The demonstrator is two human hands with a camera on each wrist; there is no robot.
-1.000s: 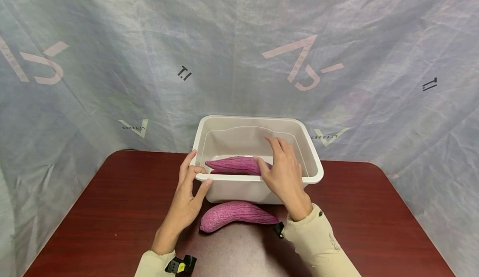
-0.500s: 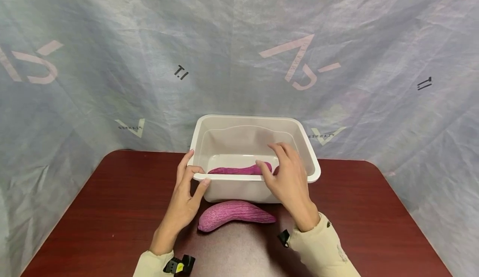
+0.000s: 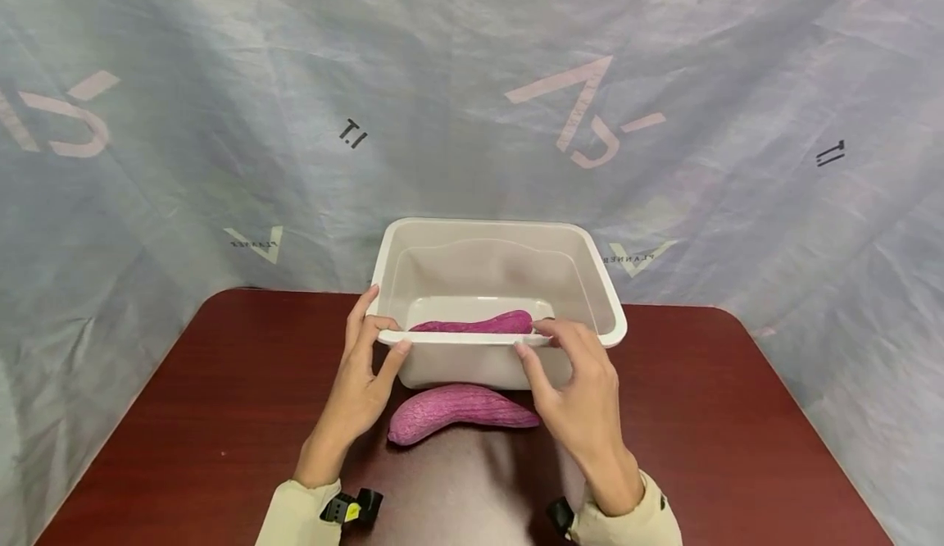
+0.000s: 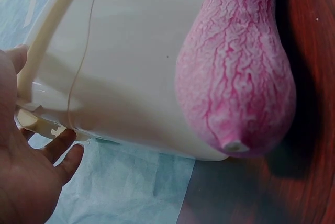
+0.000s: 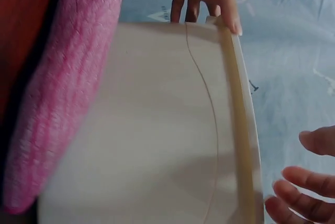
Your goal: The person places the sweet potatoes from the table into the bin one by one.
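Note:
A wrinkled purple-pink gourd lies on the table against the front of a white plastic tub; its rounded end fills the left wrist view, where the gourd shows a small pale stub. Inside the tub, another purple-pink gourd is partly hidden by the front rim. My left hand pinches the rim at the front left corner, thumb outside and index finger inside. Over the front rim, my right hand holds nothing, its thumb and fingers spread apart; the right wrist view shows those fingers apart from the rim.
The dark red table has rounded far corners. Behind and beside it hangs a grey printed sheet, close to the tub's back. Wrist camera mounts, black on the left wrist and the right wrist, sit near the table surface.
My right hand lets go of a gourd inside the tub, which drops out of sight behind the front rim. The hand then draws back to the rim. My left hand stays put.

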